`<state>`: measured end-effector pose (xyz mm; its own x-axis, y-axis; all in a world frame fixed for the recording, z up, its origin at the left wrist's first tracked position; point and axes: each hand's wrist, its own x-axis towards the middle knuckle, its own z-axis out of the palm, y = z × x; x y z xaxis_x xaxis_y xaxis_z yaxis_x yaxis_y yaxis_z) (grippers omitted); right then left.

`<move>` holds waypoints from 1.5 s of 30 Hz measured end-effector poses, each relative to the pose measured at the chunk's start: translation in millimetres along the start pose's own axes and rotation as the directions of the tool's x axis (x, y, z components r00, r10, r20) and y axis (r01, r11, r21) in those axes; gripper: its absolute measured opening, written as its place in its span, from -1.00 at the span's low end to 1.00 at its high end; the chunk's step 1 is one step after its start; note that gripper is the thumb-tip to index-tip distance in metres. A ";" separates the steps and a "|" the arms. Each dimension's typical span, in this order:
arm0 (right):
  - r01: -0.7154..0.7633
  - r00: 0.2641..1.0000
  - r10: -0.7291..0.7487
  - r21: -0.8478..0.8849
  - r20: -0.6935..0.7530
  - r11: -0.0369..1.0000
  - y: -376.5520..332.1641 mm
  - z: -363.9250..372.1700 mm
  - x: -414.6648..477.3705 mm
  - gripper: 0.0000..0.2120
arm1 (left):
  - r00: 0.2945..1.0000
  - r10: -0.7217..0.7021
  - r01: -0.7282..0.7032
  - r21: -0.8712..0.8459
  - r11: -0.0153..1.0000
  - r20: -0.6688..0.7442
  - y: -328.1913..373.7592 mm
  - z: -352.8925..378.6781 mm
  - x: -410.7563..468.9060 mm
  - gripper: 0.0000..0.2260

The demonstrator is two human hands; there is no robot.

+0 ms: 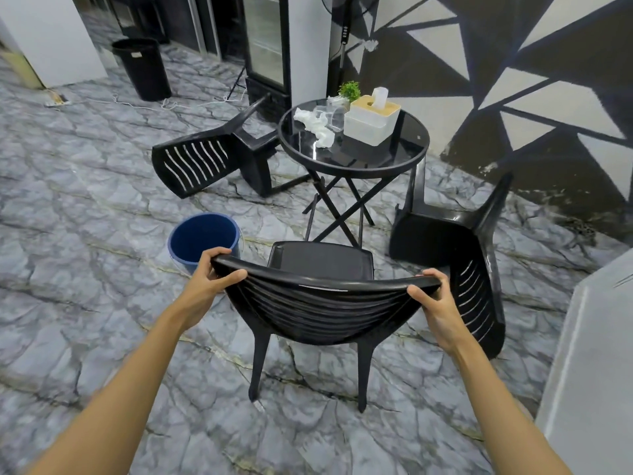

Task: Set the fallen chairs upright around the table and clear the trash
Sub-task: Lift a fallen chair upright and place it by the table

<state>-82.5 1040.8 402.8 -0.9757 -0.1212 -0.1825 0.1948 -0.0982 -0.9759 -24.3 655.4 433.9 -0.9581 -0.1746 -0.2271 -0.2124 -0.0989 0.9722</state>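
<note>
Head view: upright chair's (320, 296) front legs hidden.

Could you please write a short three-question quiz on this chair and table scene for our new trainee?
1. True or false: both hands grip the backrest top of the upright chair.
2. How many chairs lie fallen on the floor?
3. Which stands on the floor beside the left hand? A) blue bucket B) tissue box C) potted plant

Key
1. True: the left hand and right hand hold its two ends.
2. Two: the left fallen chair and the right fallen chair.
3. A, the blue bucket; the others sit on the round table.
</note>
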 end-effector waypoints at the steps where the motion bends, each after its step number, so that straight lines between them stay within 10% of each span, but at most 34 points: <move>1: -0.005 1.000 0.005 -0.001 -0.007 1.000 2.3 0.4 -0.2 -0.18 | 1.000 -0.004 0.004 -0.006 1.000 0.007 -0.6 -0.7 0.3 -0.52; 8: -0.054 0.998 0.053 -0.038 -0.016 0.998 0.5 4.8 -7.8 -0.13 | 0.999 -0.030 0.031 0.044 0.999 -0.019 0.4 -0.4 -16.9 -0.40; 13: -0.096 0.995 0.097 -0.098 0.003 0.991 -16.5 4.2 -26.8 -0.03 | 0.963 0.174 -0.074 0.419 0.905 -0.205 11.2 32.9 -41.4 -0.52; 19: -0.125 0.990 0.098 -0.321 -0.098 0.939 -41.3 -37.6 -58.6 -0.28 | 0.874 0.404 -0.483 0.589 0.648 0.271 50.2 141.6 -52.0 -0.53; 27: -0.217 0.976 0.121 -0.733 -0.182 0.644 -65.2 -148.6 -85.4 -0.21 | 0.753 0.049 -0.606 0.662 0.441 0.657 33.4 347.2 -41.0 -0.42; 45: -0.239 0.937 0.319 -0.931 -0.145 0.276 1.0 -369.5 15.8 -0.41 | 0.778 -0.320 -0.437 0.831 0.343 0.541 -86.4 579.8 64.5 -0.58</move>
<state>-134.8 1403.7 354.8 -0.8662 -0.0013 -0.4997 0.1932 0.9214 -0.3373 -179.1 1220.7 368.7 -0.7810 0.4259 -0.4568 0.1865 0.8570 0.4803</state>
